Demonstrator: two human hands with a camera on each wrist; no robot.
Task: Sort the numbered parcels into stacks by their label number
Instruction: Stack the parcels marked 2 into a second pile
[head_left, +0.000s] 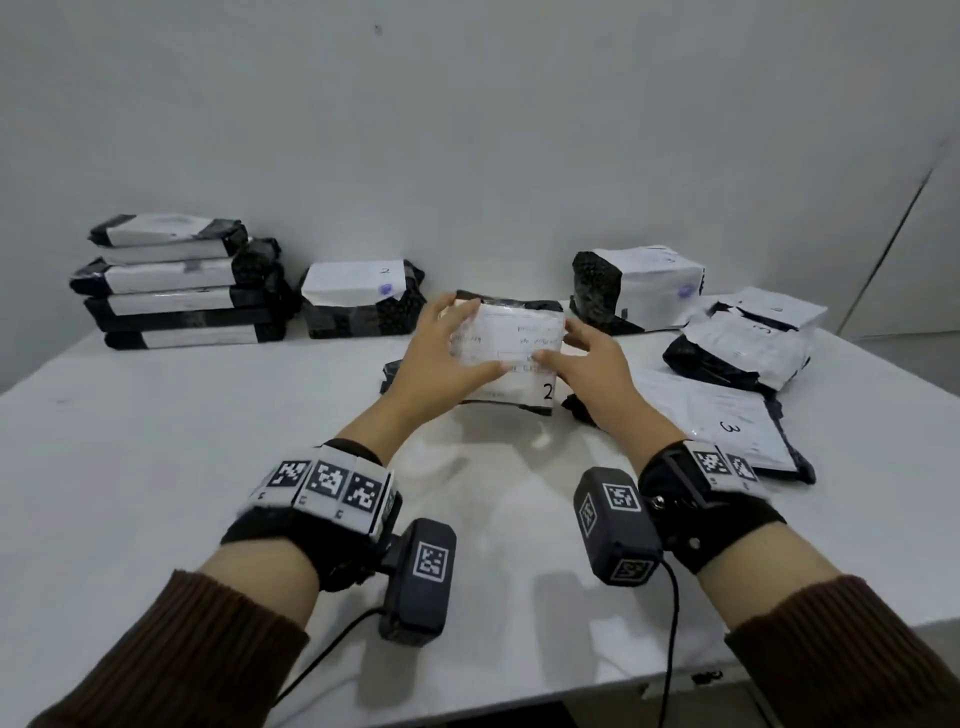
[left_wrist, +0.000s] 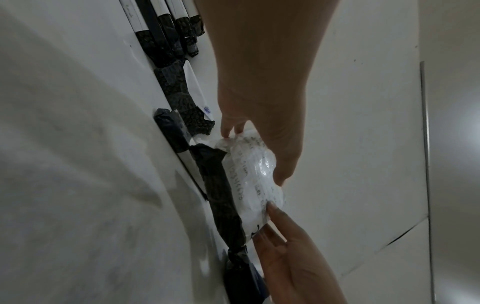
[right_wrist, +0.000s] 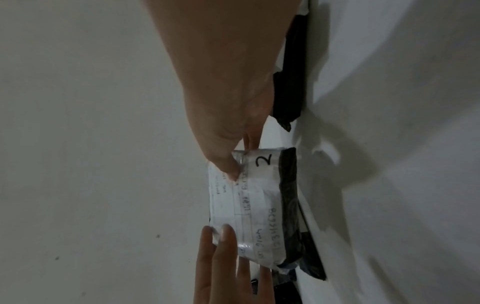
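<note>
Fingers (head_left: 457, 312) of the left hand (head_left: 441, 348) curl round the left end of the parcel marked 2 (head_left: 511, 353); the right hand (head_left: 592, 364) grips its right end, thumb on the label. Parcel held just above the white table (head_left: 156, 467), mid-table. Behind it: another parcel marked 2 (head_left: 361, 299), a tall stack (head_left: 176, 280) far left. Parcels marked 3 (head_left: 727, 415) lie right.

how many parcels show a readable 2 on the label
2: the held parcel, gripped by the left hand and right hand, and the back parcel by the wall. Other labels may be hidden.
</note>
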